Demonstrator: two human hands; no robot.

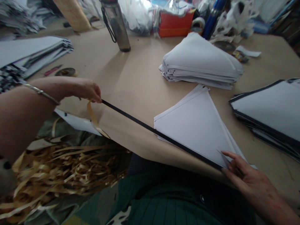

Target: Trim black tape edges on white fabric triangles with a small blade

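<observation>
My left hand (pixel 90 90) pinches the far end of a black adhesive strip (pixel 133 118) and holds it taut above the table. A curl of yellowish backing paper (pixel 92 114) hangs just below these fingers. The strip runs down to the right along the near edge of a white triangular sheet (pixel 187 122), the top one of a small fanned stack. At that sheet's near right corner is my right hand (pixel 243 175), its thumb by the strip's end. A thin, pointed grey tool (pixel 223 157) shows between its fingers; its kind is unclear.
Behind the sheet stands a thick white stack (pixel 199 61). Black-edged sheets (pixel 269 106) lie at right, more (pixel 30 50) at far left. A bottle (pixel 118 28), a tape roll (pixel 67 72) and a red box (pixel 174 23) stand further back. Peeled backing strips (pixel 70 168) heap below the table edge.
</observation>
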